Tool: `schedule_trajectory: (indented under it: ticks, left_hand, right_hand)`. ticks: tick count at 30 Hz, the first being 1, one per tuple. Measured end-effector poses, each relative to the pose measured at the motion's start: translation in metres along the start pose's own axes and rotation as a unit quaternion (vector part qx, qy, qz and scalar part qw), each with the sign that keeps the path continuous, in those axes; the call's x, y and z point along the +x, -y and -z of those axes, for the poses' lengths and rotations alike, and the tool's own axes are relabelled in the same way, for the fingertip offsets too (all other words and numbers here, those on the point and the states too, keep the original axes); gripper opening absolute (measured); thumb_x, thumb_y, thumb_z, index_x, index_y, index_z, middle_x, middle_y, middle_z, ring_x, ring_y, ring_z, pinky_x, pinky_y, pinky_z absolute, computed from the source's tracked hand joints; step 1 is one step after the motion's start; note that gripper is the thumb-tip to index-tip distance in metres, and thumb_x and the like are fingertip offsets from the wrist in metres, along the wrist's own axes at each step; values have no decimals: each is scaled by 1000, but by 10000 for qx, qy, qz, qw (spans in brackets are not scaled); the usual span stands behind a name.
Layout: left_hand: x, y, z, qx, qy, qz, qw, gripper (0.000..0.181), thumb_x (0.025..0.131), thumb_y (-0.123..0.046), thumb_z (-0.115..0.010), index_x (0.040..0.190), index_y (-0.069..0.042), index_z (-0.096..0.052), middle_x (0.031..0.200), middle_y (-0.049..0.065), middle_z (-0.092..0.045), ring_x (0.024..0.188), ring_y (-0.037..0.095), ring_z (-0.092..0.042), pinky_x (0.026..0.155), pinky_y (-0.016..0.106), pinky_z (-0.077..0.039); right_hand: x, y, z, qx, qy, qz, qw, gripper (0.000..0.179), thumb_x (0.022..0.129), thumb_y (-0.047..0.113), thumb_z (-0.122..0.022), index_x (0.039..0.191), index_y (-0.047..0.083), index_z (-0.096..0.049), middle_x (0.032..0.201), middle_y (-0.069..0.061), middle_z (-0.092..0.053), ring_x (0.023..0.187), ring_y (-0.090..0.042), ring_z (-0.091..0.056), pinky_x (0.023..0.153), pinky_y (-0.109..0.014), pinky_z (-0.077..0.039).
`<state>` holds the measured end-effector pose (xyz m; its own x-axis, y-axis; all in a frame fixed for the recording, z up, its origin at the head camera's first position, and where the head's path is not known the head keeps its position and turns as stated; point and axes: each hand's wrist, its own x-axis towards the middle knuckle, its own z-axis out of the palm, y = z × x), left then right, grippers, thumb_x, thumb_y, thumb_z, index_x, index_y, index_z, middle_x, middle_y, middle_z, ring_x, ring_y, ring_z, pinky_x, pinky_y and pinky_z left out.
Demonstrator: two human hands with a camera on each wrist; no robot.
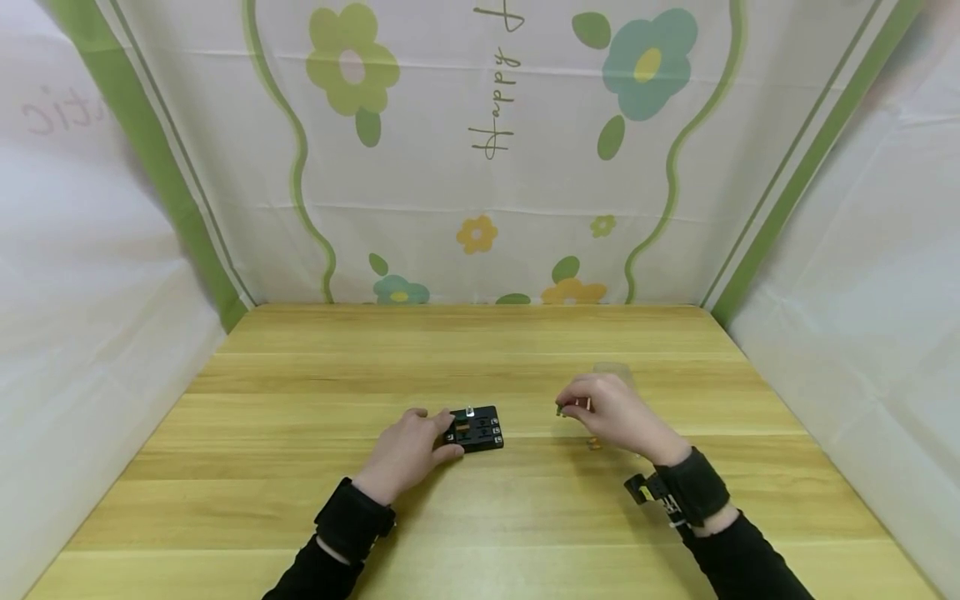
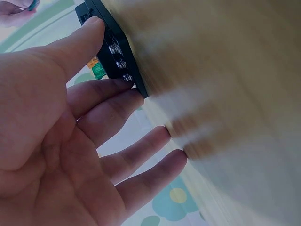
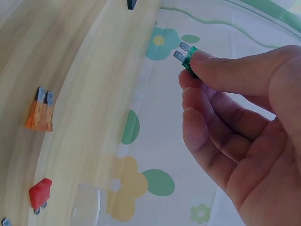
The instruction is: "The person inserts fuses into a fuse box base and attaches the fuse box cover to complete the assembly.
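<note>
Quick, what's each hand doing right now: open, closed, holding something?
Left hand: holding the black fuse block with thumb and fingers.
Right hand: closed, pinching a green fuse.

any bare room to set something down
The light wooden table is bare between the black sleeves, along the white flowered cloth at the back, and left of the left hand. A narrower gap separates the black rectangular fuse box from the right hand. Crowded around that hand: orange plastic fuse, red plastic fuse, clear plastic piece.
</note>
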<state>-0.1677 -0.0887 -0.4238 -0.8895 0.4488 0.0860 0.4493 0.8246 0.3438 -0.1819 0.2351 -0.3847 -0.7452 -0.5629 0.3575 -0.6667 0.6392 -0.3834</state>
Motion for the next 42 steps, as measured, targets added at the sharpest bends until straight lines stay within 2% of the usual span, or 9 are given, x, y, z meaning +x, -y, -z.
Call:
schedule_trajectory:
  ticks: [14, 24, 42]
  left_hand:
    - [0, 0, 1, -22, 33, -15, 10000, 58, 92, -41, -68, 137, -5, -59, 130, 23, -58, 121, 45, -51, 91, 57, -46]
    - [1, 1, 1, -75, 33, 23, 10000, 59, 92, -41, -68, 137, -5, -58, 131, 24, -56, 122, 45, -50, 91, 58, -45]
    - [0, 1, -1, -46, 38, 66, 10000, 59, 92, -41, -69, 137, -5, -58, 129, 27, -57, 121, 45, -51, 89, 58, -47]
  right_hand:
    - [16, 14, -2, 90, 136, 97, 9998, 15, 86, 0, -75, 96, 10, -75, 89, 3, -69, 76, -5, -62, 66, -26, -52]
    - [25, 18, -4, 96, 166, 386, 9991, 16, 85, -1, -75, 97, 10, -75, 91, 2, -68, 78, -7, -63, 66, -25, -52]
    - [37, 32, -10, 68, 220, 582, 9980, 14, 85, 0, -76, 95, 10, -76, 90, 2, -68, 78, -7, -63, 65, -24, -51]
